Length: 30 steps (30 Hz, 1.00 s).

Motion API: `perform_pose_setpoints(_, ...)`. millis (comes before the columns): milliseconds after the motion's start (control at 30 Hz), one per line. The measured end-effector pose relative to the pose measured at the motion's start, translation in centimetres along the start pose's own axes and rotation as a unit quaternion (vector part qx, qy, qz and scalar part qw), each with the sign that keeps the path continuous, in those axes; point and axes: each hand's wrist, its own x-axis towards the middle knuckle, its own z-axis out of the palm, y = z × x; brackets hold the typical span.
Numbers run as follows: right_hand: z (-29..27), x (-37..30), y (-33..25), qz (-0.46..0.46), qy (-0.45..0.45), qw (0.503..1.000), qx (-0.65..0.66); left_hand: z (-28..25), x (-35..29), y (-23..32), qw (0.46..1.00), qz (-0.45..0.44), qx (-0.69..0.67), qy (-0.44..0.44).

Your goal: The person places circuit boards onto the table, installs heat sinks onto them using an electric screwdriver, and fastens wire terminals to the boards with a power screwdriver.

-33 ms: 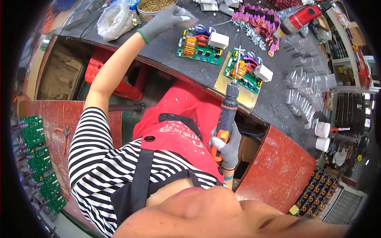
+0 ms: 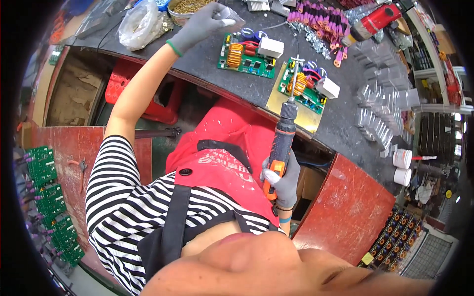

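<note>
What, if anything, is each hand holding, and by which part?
Right hand: the power screwdriver, by its orange handle. Left hand: apparently a small grayish piece, exact spot unclear.

Scuffed Red and Black Workshop

A dark-topped workbench (image 2: 343, 126) crosses the upper view, with an open compartment (image 2: 74, 91) and a red plastic stool (image 2: 118, 85) beneath its left part. Worn red panels (image 2: 340, 212) flank both sides; pale shelving (image 2: 439, 76) stands at right.

White lettering (image 2: 223, 162) — on red apron (image 2: 219, 178)
</note>
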Motion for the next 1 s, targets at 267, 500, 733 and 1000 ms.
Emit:
perform_pose_setpoints(267,-0.4,-0.4,1.0,-0.002,0.019,1.0,-0.013,1.5,-3.7,7.5,0.923,0.336,0.186,0.021)
perform_pose_setpoints(500,-0.2,-0.8,1.4,-0.003,0.038,0.999,-0.001,4.6,-4.5,6.7,0.834,0.429,0.347,-0.031)
perform_pose_setpoints(733,-0.3,-0.7,1.6,0.011,0.034,0.999,-0.017,5.0,-3.5,7.1,0.932,0.25,0.231,-0.124)
perform_pose_setpoints(1000,0.1,-0.2,1.9,0.03,0.016,0.999,-0.032,4.1,-2.0,6.2,0.934,0.199,0.187,-0.231)
